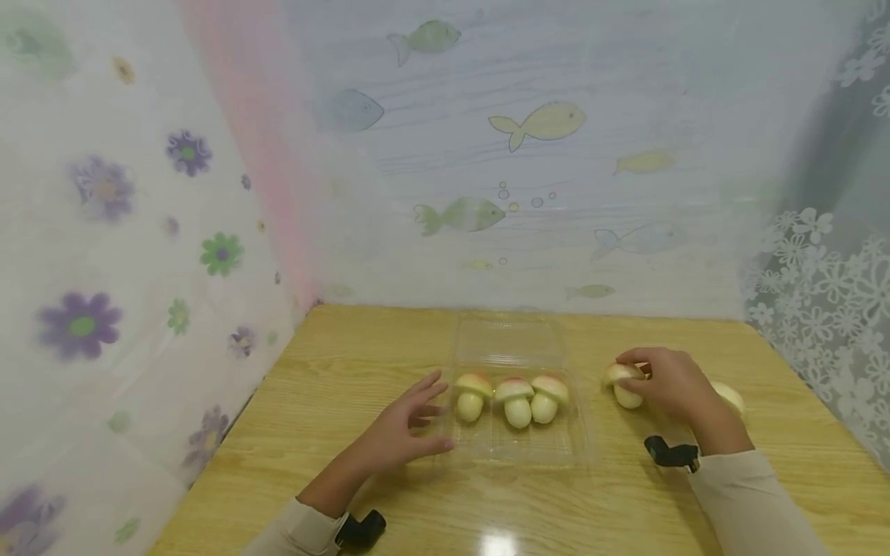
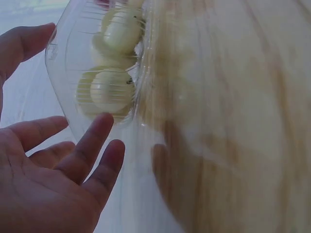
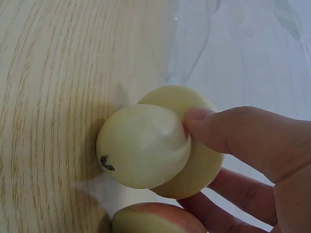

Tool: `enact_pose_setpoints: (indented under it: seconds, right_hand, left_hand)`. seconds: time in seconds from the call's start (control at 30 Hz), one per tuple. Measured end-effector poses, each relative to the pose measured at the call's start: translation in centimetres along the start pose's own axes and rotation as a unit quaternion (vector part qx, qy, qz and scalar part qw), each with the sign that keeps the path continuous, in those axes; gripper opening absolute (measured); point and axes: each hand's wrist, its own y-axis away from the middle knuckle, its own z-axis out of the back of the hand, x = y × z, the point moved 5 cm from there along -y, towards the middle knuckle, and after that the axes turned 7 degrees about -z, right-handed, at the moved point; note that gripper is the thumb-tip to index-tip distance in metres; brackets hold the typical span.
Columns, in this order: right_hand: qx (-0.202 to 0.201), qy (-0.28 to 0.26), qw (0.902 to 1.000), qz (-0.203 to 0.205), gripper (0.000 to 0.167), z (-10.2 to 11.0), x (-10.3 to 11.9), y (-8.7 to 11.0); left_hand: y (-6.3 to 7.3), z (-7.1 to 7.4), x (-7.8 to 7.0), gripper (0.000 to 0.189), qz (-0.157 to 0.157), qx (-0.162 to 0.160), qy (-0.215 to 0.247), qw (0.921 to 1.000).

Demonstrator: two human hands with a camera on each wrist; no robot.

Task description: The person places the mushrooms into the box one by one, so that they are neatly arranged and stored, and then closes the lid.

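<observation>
An open clear plastic clamshell box (image 1: 487, 452) lies mid-table, its lid (image 1: 510, 340) folded back toward the wall. Three toy mushrooms, a left one (image 1: 470, 409), a middle one (image 1: 518, 411) and a right one (image 1: 545, 408), sit inside in a row. They have cream stems and reddish-yellow caps. My left hand (image 1: 399, 432) is at the box's left side, fingers spread and fingertips right at its wall. Right of the box, my right hand (image 1: 664, 386) pinches another toy mushroom (image 3: 146, 145) by its cap, thumb on the underside.
One more mushroom (image 1: 728, 398) lies on the wooden table (image 1: 375, 340), partly hidden behind my right hand; its reddish cap (image 3: 158, 218) shows in the right wrist view. A fish-patterned sheet (image 1: 445, 154) closes off the back. Flowered sheets hang at left (image 1: 83, 324) and right (image 1: 848, 286).
</observation>
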Motion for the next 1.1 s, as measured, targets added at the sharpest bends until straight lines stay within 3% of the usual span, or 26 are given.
enact_pose_setpoints:
  seconds: [0.23, 0.57, 1.1]
  right_hand:
    - [-0.012, -0.007, 0.9999, 0.005, 0.04, 0.1, -0.3, 0.5]
    - [-0.023, -0.015, 0.9996, 0.007, 0.04, 1.1, 0.2, 0.7]
    - [-0.037, -0.019, 0.9991, 0.002, 0.046, 1.6, 1.1, 0.6]
  left_hand:
    - [0.5, -0.1, 0.5, 0.088, 0.014, 0.008, 0.023, 0.9996]
    - [0.7, -0.1, 0.1, 0.087, 0.035, 0.02, 0.044, 0.9982]
    - [0.5, -0.1, 0.3, 0.086, 0.038, 0.018, 0.052, 0.9977]
